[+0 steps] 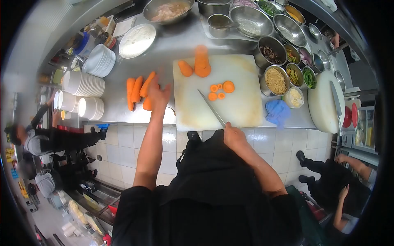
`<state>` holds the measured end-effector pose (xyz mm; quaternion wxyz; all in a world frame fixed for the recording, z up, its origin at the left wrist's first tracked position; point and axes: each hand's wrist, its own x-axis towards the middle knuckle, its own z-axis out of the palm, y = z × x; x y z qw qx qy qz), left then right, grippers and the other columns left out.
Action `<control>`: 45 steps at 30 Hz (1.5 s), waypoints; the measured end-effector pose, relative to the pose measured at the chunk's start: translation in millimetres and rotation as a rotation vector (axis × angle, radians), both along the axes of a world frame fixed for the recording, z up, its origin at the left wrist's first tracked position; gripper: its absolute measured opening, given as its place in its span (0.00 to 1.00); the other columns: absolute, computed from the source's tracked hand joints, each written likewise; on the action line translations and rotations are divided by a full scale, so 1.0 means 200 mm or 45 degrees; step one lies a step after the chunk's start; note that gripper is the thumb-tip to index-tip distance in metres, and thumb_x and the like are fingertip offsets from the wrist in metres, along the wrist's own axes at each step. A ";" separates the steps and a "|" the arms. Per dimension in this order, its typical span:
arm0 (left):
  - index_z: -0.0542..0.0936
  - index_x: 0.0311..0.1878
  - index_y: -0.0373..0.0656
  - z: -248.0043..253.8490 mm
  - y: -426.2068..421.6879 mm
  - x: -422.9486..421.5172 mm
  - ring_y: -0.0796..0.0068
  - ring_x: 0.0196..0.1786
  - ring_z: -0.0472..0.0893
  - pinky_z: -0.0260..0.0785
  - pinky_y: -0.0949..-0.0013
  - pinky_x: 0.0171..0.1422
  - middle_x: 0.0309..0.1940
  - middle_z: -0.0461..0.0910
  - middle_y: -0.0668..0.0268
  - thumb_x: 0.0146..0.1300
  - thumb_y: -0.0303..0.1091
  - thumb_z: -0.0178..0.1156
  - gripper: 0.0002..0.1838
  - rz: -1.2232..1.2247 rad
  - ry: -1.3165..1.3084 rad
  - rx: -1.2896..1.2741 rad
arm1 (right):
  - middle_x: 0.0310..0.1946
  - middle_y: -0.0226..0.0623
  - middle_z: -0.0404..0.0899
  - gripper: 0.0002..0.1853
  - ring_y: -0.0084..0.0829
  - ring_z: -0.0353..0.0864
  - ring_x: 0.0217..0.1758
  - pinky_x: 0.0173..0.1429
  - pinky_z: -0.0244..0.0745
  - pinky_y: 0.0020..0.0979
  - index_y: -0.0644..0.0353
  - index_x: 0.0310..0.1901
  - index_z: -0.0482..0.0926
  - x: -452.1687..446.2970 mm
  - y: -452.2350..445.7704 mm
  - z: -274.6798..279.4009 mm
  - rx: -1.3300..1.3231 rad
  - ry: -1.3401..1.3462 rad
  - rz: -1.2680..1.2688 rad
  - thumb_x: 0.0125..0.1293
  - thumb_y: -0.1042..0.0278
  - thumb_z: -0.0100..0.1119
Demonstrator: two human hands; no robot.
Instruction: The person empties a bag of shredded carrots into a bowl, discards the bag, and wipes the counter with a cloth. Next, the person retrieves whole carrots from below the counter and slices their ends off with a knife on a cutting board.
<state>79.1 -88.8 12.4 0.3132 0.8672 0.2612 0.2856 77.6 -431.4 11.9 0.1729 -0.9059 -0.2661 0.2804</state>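
My right hand grips the handle of a kitchen knife, whose blade lies over the white cutting board. Left of the board, my left hand hovers with fingers spread and somewhat blurred, holding nothing that I can see. Close beside it on the steel counter are several whole carrots, one of them partly hidden under the hand. On the board are several round carrot slices, a carrot piece and a thick carrot near the far edge.
A blue cloth lies right of the board. Metal containers of cut ingredients crowd the back right. A second knife rests on a round white board. Stacked white bowls stand left. Other people are on both sides.
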 end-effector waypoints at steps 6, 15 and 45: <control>0.76 0.55 0.35 -0.21 0.09 -0.43 0.47 0.54 0.76 0.68 0.58 0.59 0.48 0.79 0.48 0.48 0.36 0.73 0.30 0.397 0.135 0.129 | 0.26 0.55 0.80 0.11 0.56 0.81 0.33 0.37 0.74 0.52 0.71 0.43 0.70 -0.02 0.00 0.02 0.081 -0.103 0.008 0.68 0.69 0.46; 0.71 0.63 0.35 -0.24 -0.06 -0.54 0.69 0.53 0.78 0.69 0.68 0.60 0.53 0.78 0.58 0.55 0.33 0.71 0.32 -0.244 -0.065 -0.773 | 0.34 0.55 0.81 0.19 0.53 0.82 0.40 0.41 0.78 0.48 0.74 0.52 0.71 -0.01 -0.02 0.02 0.142 0.032 -0.043 0.61 0.73 0.50; 0.67 0.62 0.33 0.00 -0.38 -0.44 0.70 0.48 0.80 0.74 0.68 0.54 0.47 0.78 0.58 0.51 0.23 0.71 0.34 -0.217 0.089 -0.897 | 0.24 0.56 0.78 0.11 0.57 0.80 0.33 0.37 0.73 0.55 0.68 0.40 0.70 -0.03 -0.14 0.01 0.222 0.083 0.006 0.69 0.66 0.48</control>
